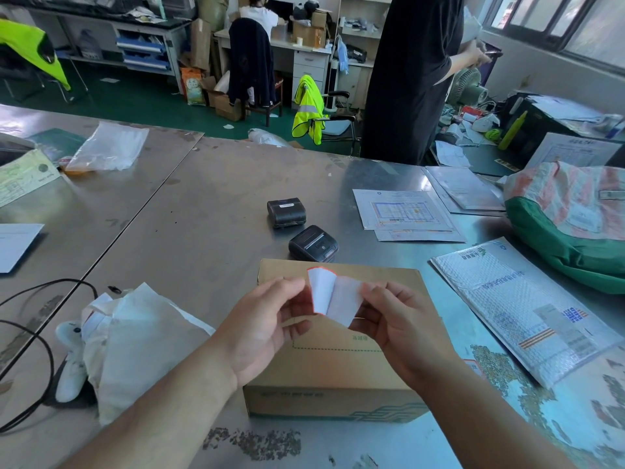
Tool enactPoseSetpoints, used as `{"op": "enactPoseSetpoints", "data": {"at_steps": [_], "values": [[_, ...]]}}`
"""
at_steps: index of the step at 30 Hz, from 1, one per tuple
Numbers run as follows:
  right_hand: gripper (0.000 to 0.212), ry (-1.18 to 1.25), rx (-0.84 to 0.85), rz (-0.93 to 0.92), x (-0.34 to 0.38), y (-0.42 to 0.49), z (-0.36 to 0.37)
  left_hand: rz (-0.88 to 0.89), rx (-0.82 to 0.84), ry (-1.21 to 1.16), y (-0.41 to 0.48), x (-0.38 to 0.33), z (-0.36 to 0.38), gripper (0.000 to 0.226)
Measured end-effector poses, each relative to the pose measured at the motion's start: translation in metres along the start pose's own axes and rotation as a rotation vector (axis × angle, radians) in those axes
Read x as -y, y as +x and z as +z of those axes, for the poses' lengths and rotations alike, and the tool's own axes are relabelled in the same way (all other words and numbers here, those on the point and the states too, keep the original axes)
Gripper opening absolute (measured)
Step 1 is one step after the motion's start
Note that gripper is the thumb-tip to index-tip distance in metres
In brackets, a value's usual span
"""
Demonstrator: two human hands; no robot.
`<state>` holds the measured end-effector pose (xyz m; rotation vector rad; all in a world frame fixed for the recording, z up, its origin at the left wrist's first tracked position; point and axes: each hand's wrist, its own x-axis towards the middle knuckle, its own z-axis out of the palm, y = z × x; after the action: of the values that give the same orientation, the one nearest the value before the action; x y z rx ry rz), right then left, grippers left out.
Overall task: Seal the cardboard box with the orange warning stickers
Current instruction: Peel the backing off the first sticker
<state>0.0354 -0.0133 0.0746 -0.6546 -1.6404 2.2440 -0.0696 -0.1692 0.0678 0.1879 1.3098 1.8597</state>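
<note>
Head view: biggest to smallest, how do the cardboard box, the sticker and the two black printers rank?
1. cardboard box, clearly largest.
2. sticker, far printer and near printer look much alike; the sticker is held nearer the camera, so ranking them is unsure.

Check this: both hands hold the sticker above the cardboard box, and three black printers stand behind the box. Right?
No. The head view shows two black printers, not three, behind the cardboard box. The left hand and right hand hold the sticker above it.
</note>
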Motion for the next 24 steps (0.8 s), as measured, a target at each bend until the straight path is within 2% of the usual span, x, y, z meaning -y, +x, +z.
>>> {"op": "enactPoseSetpoints", "data": {"at_steps": [2,4,7,13,17,20,24], "values": [[0.026,-0.031,0.027,-0.012,-0.003,-0.001,0.004,0.002,0.048,0.067,-0.001,0.001,0.0,0.055],[0.025,-0.052,0.041,-0.012,-0.003,-0.003,0.007,0.024,0.094,0.185,-0.004,0.001,0.002,0.063],[0.024,-0.064,0.072,0.001,-0.002,-0.004,0.007,0.055,0.046,0.28,-0.005,0.001,0.005,0.052],[0.022,-0.045,0.11,0.06,-0.001,-0.003,0.004,0.036,-0.053,0.253,-0.004,-0.002,0.001,0.014],[0.014,-0.03,0.058,0.117,-0.001,0.001,-0.006,0.051,-0.157,0.159,0.0,-0.005,-0.006,0.02],[0.012,-0.013,-0.007,0.154,0.001,0.005,-0.015,0.073,-0.234,0.184,0.003,-0.009,-0.017,0.017],[0.018,0.015,-0.111,0.167,0.006,0.01,-0.022,0.097,-0.302,0.177,0.008,-0.011,-0.033,0.024]]}}
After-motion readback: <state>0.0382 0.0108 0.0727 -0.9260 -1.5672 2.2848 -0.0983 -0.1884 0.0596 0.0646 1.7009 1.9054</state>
